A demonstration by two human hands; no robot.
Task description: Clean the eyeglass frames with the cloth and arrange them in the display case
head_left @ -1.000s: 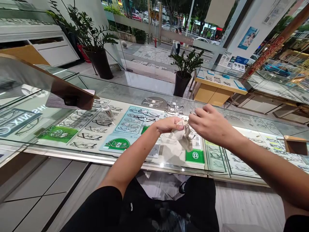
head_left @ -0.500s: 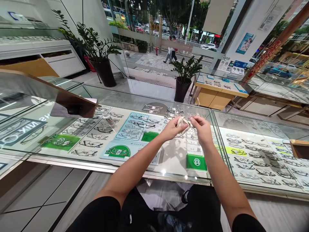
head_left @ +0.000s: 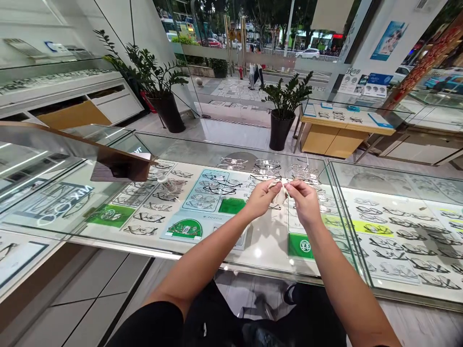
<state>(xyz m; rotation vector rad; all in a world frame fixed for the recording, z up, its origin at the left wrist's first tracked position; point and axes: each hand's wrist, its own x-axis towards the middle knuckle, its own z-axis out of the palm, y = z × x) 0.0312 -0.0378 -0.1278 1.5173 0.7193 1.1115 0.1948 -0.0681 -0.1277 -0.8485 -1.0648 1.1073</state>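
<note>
Both hands meet over the glass counter, fingers pinched close together. A crumpled cream cloth point(head_left: 279, 195) hangs between them. My left hand point(head_left: 261, 200) is closed on the cloth from the left. My right hand point(head_left: 304, 200) pinches at its right upper edge with thumb and fingertips. Whether a small object is inside the cloth is hidden. Just left of my left hand lie dark-framed eyeglasses point(head_left: 223, 185). Farther left is a small clear bottle with a white label point(head_left: 167, 183).
The glass display counter point(head_left: 253, 267) holds rows of eyeglasses point(head_left: 267, 166) and green cards point(head_left: 301, 246). A brown-edged mirror or panel point(head_left: 123, 166) tilts over its left side. Potted plants point(head_left: 282, 127) stand beyond, before glass doors. Another display table point(head_left: 340, 123) is at back right.
My right fingertips have come in against the cloth, and the cloth now hangs lower between both hands. The camera view has shifted slightly, moving the counter rightward in the picture.
</note>
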